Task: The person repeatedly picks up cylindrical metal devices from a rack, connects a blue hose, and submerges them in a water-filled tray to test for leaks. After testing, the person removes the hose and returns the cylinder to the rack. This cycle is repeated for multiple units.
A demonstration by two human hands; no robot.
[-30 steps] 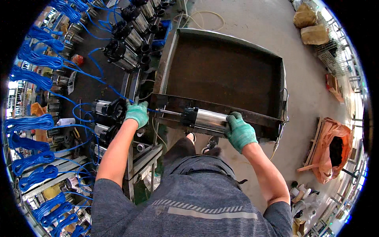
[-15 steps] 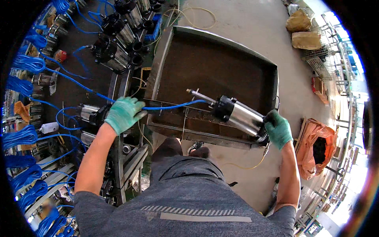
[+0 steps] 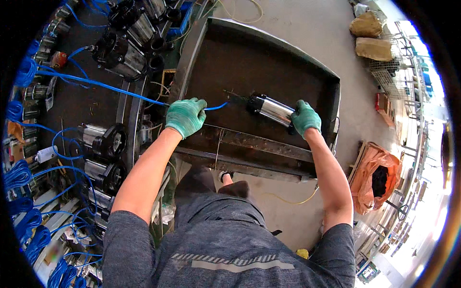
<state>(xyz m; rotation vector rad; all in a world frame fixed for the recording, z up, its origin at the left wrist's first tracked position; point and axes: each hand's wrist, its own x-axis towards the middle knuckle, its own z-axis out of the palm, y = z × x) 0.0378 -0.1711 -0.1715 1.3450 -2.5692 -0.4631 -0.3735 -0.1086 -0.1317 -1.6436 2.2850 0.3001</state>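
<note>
Here, a blue cable (image 3: pixel 110 87) is clasped in the left gloved hand (image 3: pixel 186 116) at the dark tray's (image 3: pixel 259 62) left edge; a steel cylinder (image 3: pixel 274 110) is gripped endwise by the right gloved hand (image 3: pixel 305 119), toward the right edge.

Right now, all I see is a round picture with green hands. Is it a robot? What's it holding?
No robot here: it's a person wearing green gloves. A camera on the person's head looks down, and its very wide lens makes edges bend. The left hand has its grip on a blue cable. The right hand holds one end of a silver-and-black cylinder at a big dark tray. I can't tell if it touches the bottom. On the left, similar cylinders lie on a dark bench.
</note>
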